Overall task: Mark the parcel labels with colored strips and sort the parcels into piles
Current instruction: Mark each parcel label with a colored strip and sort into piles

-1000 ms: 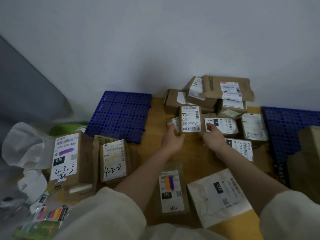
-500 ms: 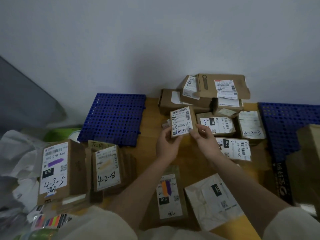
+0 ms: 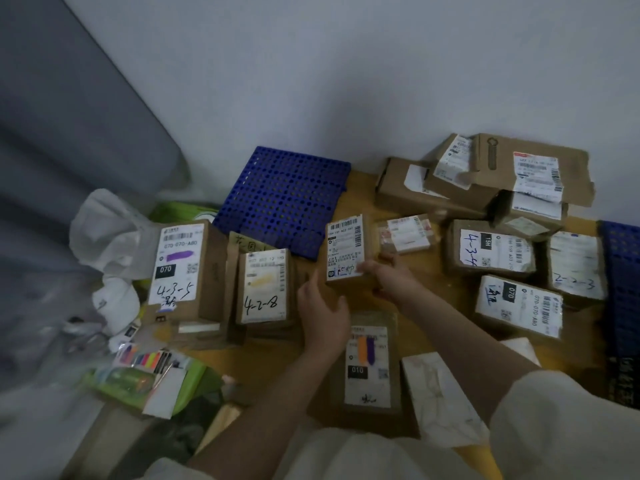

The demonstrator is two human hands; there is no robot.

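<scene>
Nearest, flat on the wooden table [image 3: 436,306]: marked parcel [image 3: 369,365], orange and purple strips on label. Near left: strip pack [image 3: 145,360]. Mid-scene: small parcel [image 3: 346,252] pinched upright by right hand [image 3: 391,280]; left hand [image 3: 323,315] loose beside it, holding nothing. Label unmarked, apparently; likely next: fetching a strip from the pack. Beyond: unsorted heap [image 3: 498,183], blue perforated mat [image 3: 287,195], pale wall.

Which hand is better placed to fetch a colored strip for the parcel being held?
Left. The left hand is open and nearer the strips; the right hand grips the parcel.
</scene>
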